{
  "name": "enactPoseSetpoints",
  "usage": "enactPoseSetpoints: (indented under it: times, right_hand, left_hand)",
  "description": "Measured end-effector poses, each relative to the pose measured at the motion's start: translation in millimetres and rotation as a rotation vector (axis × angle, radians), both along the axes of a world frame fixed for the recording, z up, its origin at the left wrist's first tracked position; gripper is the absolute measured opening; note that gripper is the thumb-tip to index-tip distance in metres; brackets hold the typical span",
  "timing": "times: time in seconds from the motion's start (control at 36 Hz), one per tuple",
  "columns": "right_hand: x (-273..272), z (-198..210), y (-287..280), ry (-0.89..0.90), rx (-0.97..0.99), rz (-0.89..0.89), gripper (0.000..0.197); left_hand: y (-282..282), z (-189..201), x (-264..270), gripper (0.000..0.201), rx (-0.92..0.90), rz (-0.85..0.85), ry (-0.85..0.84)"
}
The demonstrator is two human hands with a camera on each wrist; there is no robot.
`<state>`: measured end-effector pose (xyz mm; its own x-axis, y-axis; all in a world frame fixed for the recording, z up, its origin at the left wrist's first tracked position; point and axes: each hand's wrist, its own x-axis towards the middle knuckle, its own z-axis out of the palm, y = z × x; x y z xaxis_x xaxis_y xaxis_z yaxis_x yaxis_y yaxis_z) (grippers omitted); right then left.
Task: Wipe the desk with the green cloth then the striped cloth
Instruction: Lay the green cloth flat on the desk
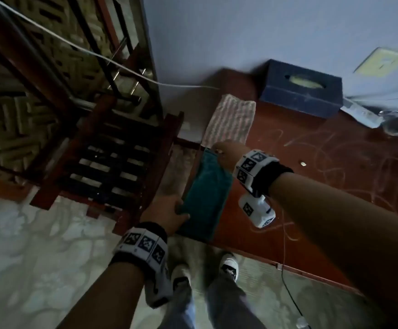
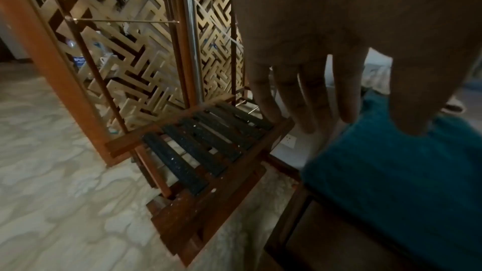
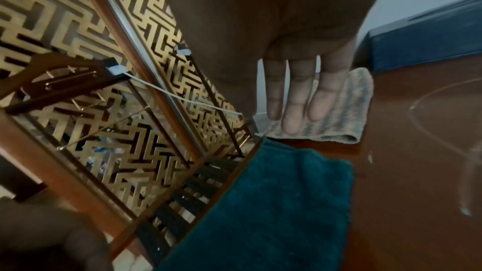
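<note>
Dim room, pale patterned floor, and a reddish-brown desk [image 1: 311,176] scrawled with chalky marks running along a blue-grey wall. At its left edge lies the green cloth [image 1: 205,195], a folded teal terry rectangle, long axis running from about seven o'clock up to one o'clock along the desk's side. Just past its far end sits the striped cloth [image 1: 231,119], folded, pale bands, lined up on much the same axis, a navy tissue box [image 1: 302,89] at its two o'clock. The left hand [image 1: 167,212] is at the green cloth's near-left edge, fingers straight, thumb lying on the pile. The right hand [image 1: 226,155] is over the far end where the two cloths meet, fingers extended and relaxed, gripping nothing. A slatted wooden rack [image 1: 108,167] stands at nine o'clock.
</note>
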<state>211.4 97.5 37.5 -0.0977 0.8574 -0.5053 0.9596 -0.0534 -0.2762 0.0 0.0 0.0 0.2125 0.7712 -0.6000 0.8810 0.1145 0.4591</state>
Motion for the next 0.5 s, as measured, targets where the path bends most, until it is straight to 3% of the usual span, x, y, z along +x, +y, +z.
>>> enactPoseSetpoints:
  times: [0.08,0.22,0.5]
  right_hand:
    - [-4,-10,9,0.006,-0.013,0.031,0.047]
    - [-7,-28,19,0.033,-0.006,0.085,0.053]
    - [-8,-43,25,-0.013,0.015,0.127,0.045]
  left_hand:
    - [-3,-11,3,0.046,-0.015,0.024,0.030]
    - [-7,-21,9,0.035,0.036,0.123,0.004]
    - [-5,-21,9,0.025,0.073,0.164,-0.018]
